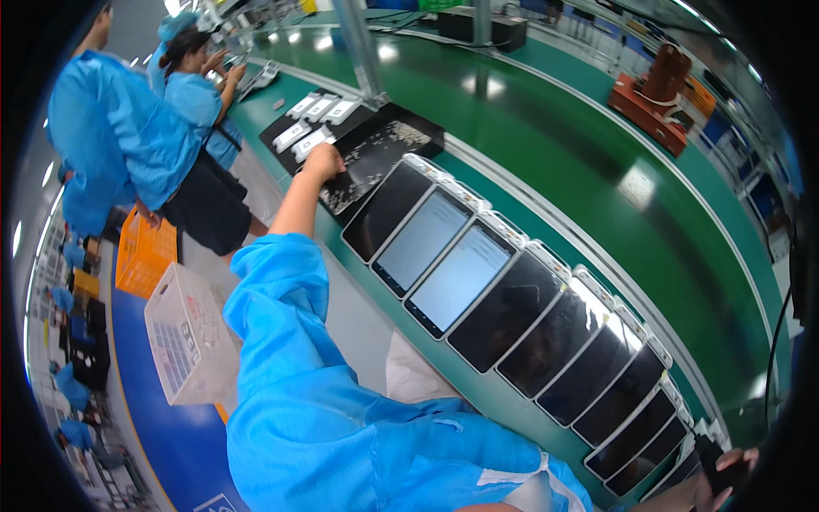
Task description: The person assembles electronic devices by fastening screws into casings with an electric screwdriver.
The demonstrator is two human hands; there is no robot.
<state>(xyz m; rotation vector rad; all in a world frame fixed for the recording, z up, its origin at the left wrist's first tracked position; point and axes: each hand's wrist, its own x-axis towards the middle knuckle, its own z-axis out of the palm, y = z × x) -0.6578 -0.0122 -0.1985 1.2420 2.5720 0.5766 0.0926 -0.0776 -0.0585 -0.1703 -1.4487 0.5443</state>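
Fingers of the left hand [322, 160] are curled into a loose fist at the near edge of the black rectangular tray [375, 154]. Whether they pinch one of the small pale parts scattered over it cannot be told at this size. That tray lies on the green workbench [546, 145], at the far end of a long row of flat dark-glass tablets in white frames [512, 299] laid side by side along the bench edge; two or three of the nearer-to-tray screens glow pale grey, the rest are dark. The step in hand looks like picking from or sorting on the tray. A next move would call for a fine pinch on one small piece without sweeping the others.

The right hand [725, 478] sits at the lower right rim, fingers wrapped around a dark slim object [710, 461] near the last tablet; its kind is unclear.

Just beyond the tray lie several small white rectangular devices [311, 124] on a second black mat. A metal post [358, 43] rises behind them. Across the bench stands a red-brown fixture [653, 94]. To the left, people in blue smocks [119, 128] work at the same bench, and a white plastic crate [188, 333] and an orange crate [143, 252] stand on the floor. The tablets' closeness to the tray leaves little room for the forearm.
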